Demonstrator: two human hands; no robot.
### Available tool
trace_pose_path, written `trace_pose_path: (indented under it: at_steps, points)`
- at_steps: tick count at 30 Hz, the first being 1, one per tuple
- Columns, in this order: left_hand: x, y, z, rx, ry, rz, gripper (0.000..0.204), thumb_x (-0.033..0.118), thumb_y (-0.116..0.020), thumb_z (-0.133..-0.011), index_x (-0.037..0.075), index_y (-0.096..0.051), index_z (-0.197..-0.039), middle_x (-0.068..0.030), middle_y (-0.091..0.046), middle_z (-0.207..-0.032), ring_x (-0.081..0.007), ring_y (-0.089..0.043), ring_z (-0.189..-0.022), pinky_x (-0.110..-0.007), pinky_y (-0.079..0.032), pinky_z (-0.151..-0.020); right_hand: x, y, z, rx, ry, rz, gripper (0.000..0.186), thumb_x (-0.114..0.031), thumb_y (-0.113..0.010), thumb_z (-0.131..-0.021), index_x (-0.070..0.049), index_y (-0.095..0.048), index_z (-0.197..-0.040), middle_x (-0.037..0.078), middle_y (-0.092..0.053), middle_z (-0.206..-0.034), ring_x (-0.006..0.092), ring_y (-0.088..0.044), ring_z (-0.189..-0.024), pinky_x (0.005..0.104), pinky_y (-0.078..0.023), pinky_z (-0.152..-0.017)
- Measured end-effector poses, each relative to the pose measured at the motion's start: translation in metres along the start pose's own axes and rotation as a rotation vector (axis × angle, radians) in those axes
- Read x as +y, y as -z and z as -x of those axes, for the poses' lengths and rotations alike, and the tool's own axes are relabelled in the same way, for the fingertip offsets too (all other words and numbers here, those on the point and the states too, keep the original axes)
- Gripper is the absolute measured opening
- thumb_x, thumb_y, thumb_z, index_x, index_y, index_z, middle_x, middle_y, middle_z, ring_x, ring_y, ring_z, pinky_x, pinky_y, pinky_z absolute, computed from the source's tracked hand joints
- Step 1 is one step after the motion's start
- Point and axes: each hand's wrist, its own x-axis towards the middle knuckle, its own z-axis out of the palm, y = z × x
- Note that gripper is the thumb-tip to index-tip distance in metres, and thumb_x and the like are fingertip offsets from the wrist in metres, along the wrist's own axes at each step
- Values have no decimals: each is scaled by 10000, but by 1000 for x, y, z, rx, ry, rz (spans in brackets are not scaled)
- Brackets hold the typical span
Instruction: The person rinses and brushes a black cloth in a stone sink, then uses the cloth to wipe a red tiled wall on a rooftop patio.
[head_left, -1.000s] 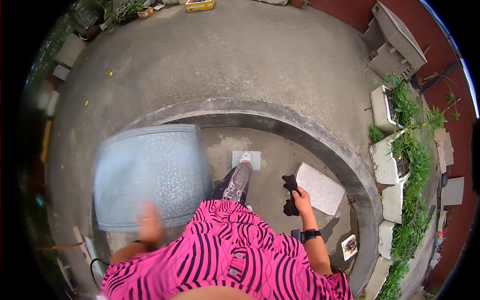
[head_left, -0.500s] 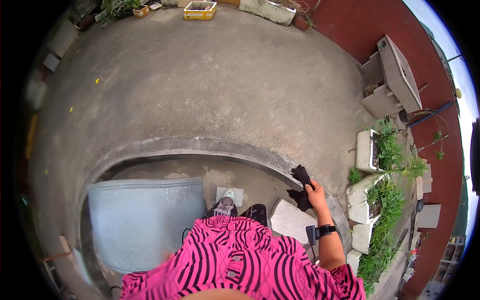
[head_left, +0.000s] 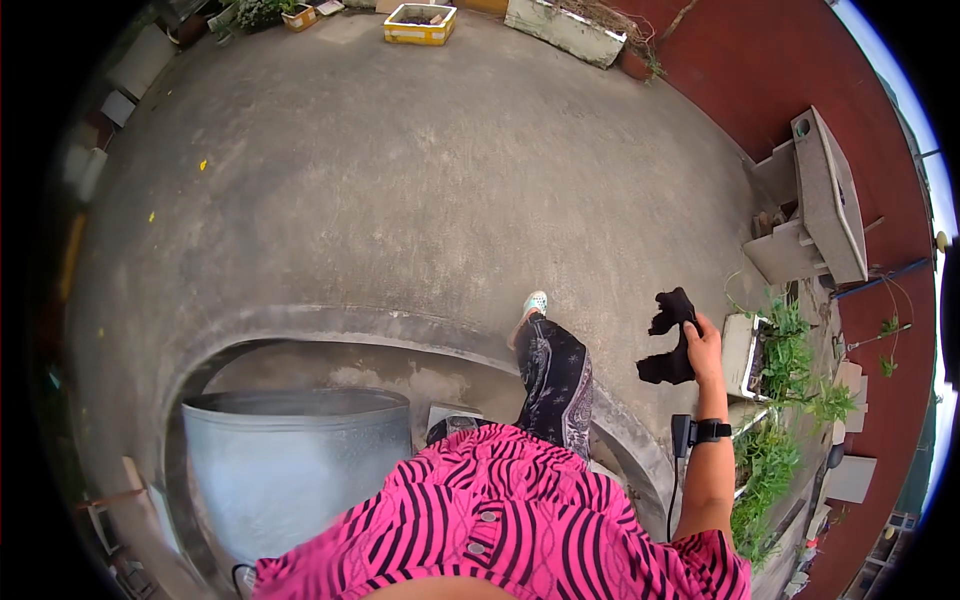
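Right hand (head_left: pixel 703 345) clamped on crumpled black cloth (head_left: pixel 670 340), held out right of the grey galvanized metal tub (head_left: pixel 290 465); left hand out of sight; best keep grip firm, cloth clear of concrete curb (head_left: pixel 400 328).

right hand (head_left: pixel 703 347) gripping black cloth (head_left: pixel 670 338), metal tub (head_left: pixel 290 465)

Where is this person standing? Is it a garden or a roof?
Probably an outdoor yard or rooftop terrace: bare concrete floor, planter boxes with green plants, and a big metal tub. The right hand holds a dark cloth.
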Motion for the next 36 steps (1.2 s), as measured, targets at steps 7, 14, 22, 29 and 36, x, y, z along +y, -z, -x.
trace_pose_path:
  at_steps: [7, 14, 22, 29, 36]
  points:
    - [103, 116, -72, -95, 106, 104, 622, 429, -491, -933, 29, -389, -1397, -250, -347, -1423, -408, -312, -1330, -581, -272, -1020, -99, 21, -204, -211, 130, -9, 342, -119, -588, -863, 28, -607, -1171, 168, -682, -1054, 230, -647, -974, 320, -481, -873]
    - [220, 253, -112, -166, 123, 233, 597, 420, -490, -937, 23, -424, -1378, -239, -413, -1397, -383, -371, -1312, -533, -310, -1032, -68, 53, -252, -218, -207, -348, 312, -137, -582, -885, 0, -625, -1162, 22, -652, -889, 105, -581, -773, 274, -489, -697]
    - [329, 361, -209, -173, -59, 343, 572, 410, -488, -941, 17, -464, -1355, -226, -489, -1366, -355, -438, -1291, -478, -354, -1045, -47, 64, -263, -158, -494, -532, 276, -101, -593, -900, 9, -619, -1152, 27, -655, -932, 108, -587, -773, 267, -492, -671]
    - [399, 441, -362, -103, -634, -450, 448, 357, -533, -912, 32, -606, -1211, -221, -603, -1215, -366, -566, -1139, -416, -446, -971, -39, 101, -326, -14, -550, -630, 278, -99, -592, -898, 3, -622, -1155, 25, -653, -940, 106, -587, -807, 267, -489, -711]
    - [686, 603, -471, -13, -419, -183, 581, 361, -569, -888, -64, -510, -1279, -269, -547, -1277, -376, -518, -1211, -397, -400, -1031, -23, 154, -385, 253, -664, -681, 292, -127, -591, -906, 3, -619, -1166, 8, -645, -885, 95, -574, -754, 269, -487, -671]
